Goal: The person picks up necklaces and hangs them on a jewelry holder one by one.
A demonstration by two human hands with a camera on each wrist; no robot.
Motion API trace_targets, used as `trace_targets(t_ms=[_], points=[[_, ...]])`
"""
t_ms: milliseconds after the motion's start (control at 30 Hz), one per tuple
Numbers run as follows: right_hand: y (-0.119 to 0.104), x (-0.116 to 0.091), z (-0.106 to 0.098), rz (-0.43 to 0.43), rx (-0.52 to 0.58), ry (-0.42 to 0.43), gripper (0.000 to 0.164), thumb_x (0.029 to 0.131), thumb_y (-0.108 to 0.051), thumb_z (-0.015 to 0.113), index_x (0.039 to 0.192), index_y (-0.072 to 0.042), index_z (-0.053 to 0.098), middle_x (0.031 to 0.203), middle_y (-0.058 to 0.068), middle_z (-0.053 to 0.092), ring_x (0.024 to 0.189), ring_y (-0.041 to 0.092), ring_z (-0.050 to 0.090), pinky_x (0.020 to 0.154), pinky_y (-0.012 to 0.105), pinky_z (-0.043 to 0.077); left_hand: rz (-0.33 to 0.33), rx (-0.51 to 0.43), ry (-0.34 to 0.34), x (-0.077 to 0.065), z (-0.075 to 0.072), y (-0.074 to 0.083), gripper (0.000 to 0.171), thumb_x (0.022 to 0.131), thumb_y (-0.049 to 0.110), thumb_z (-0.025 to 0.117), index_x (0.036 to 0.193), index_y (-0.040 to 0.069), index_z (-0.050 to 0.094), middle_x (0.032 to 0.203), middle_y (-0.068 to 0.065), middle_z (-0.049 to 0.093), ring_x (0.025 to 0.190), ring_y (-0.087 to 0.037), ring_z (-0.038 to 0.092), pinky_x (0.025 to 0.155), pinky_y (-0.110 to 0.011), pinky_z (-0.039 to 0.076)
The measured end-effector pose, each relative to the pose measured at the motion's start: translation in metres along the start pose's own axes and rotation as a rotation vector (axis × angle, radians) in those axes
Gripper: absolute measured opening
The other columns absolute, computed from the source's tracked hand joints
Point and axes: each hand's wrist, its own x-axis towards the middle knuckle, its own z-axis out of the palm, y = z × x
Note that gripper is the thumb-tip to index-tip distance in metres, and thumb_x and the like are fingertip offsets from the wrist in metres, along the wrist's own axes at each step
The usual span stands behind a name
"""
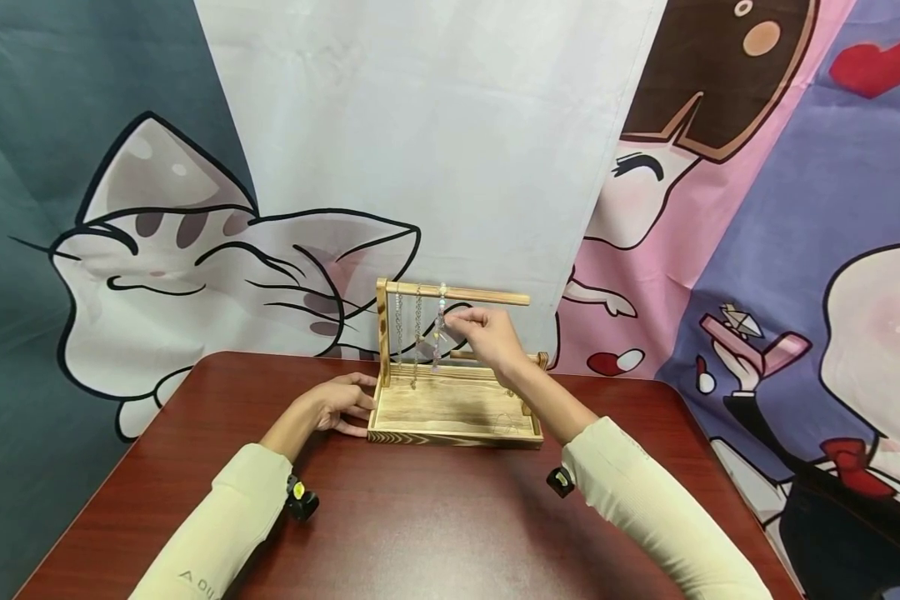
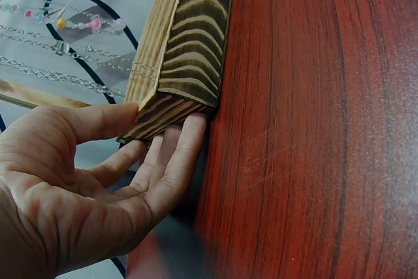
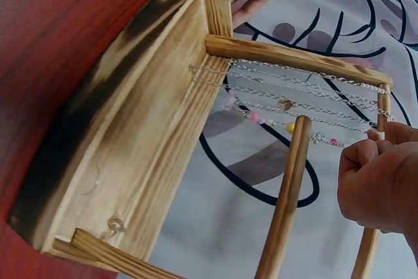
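Note:
A light wooden jewelry stand (image 1: 450, 408) has a tray base and a top bar (image 1: 487, 296). My left hand (image 1: 341, 402) holds the tray's left end, thumb at the rim and fingers against the end wall, as the left wrist view shows. Two silver chain necklaces (image 1: 417, 333) hang from the bar at its left. Right of them hangs a beaded necklace (image 1: 437, 342) with pink, yellow and clear beads. My right hand (image 1: 487, 333) pinches this strand just below the bar; in the right wrist view the fingertips partly hide the beads there.
A second, lower bar (image 3: 287, 194) stands on the right side of the stand. Small gold-coloured jewelry (image 3: 115, 225) lies near the tray's right end. The stand sits toward the back of a reddish-brown table (image 1: 450, 517), before a printed cartoon cloth (image 1: 457, 125).

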Motion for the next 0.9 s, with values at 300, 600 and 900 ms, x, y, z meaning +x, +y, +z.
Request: trace_targets(t_ms=[300, 600, 900], points=[[0.016, -0.007, -0.002, 0.020, 0.055, -0.054, 0.027, 0.109, -0.018, 0.073, 0.127, 0.000, 0.081, 0.111, 0.006, 0.083, 0.064, 0.009, 0.063, 0.051, 0.016, 0.038, 0.003, 0.003, -0.003, 0.000, 0.001, -0.001, 0.066, 0.106, -0.002, 0.063, 0.166, 0.004, 0.037, 0.122, -0.018, 0.074, 0.109, -0.026, 0.075, 0.088, -0.047, 0.072], [0.033, -0.015, -0.001, -0.038, 0.027, -0.096, 0.023, 0.107, -0.014, 0.072, 0.121, 0.000, 0.083, 0.059, -0.012, 0.051, 0.056, 0.006, 0.037, 0.052, 0.020, 0.030, 0.005, 0.000, -0.001, -0.002, 0.000, 0.000, 0.067, 0.105, -0.003, 0.062, 0.166, 0.004, 0.036, 0.124, -0.020, 0.073, 0.111, -0.027, 0.073, 0.088, -0.047, 0.072], [0.058, -0.022, 0.002, -0.050, 0.004, -0.132, 0.028, 0.110, -0.015, 0.070, 0.125, 0.007, 0.080, 0.075, -0.001, 0.072, 0.068, 0.008, 0.062, 0.059, 0.019, 0.049, 0.010, 0.007, -0.008, -0.004, 0.000, 0.001, 0.065, 0.107, -0.002, 0.061, 0.167, 0.004, 0.036, 0.126, -0.020, 0.074, 0.113, -0.028, 0.075, 0.088, -0.047, 0.071]])
